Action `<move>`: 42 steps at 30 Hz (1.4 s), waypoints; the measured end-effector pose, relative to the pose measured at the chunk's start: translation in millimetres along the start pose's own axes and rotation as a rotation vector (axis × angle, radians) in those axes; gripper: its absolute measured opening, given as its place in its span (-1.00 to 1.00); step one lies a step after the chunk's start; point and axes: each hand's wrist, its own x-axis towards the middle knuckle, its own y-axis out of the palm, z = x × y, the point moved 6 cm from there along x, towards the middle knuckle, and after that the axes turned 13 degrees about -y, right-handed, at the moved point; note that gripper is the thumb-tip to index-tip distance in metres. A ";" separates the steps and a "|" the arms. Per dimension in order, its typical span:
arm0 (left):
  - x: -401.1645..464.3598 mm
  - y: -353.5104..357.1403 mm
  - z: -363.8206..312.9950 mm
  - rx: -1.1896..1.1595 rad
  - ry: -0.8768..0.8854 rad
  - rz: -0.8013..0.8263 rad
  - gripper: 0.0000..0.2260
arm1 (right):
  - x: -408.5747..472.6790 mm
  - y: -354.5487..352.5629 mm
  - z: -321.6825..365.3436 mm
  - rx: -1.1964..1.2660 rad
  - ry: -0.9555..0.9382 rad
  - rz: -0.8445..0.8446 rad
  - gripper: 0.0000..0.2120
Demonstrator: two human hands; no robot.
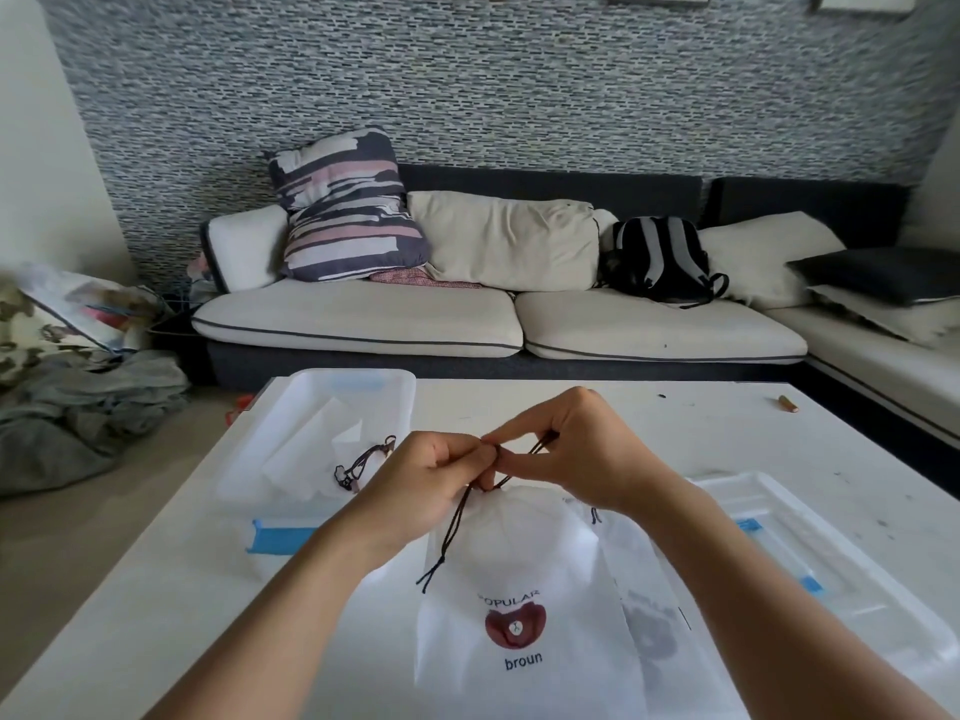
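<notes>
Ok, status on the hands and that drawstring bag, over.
Left hand and right hand both pinch the dark cord. White bag flat on table, mouth gathered. Nothing blocking.

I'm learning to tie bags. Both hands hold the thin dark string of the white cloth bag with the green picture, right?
Not quite. The head view shows the left hand and right hand holding the thin dark string of the white cloth bag, but its picture is dark red.
</notes>
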 end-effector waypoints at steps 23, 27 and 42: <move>-0.5 -8.9 0.9 -0.226 -0.023 -0.046 -0.90 | -13.8 -29.2 -17.3 -0.058 0.368 0.160 -0.80; -2.6 -5.3 -0.1 -0.132 -0.061 -0.059 -0.94 | -7.2 -23.6 8.2 -0.018 0.291 0.245 -0.88; -5.7 8.7 -7.2 -0.190 0.005 0.080 -0.92 | 7.9 -20.1 23.5 -0.112 0.043 -0.057 -0.94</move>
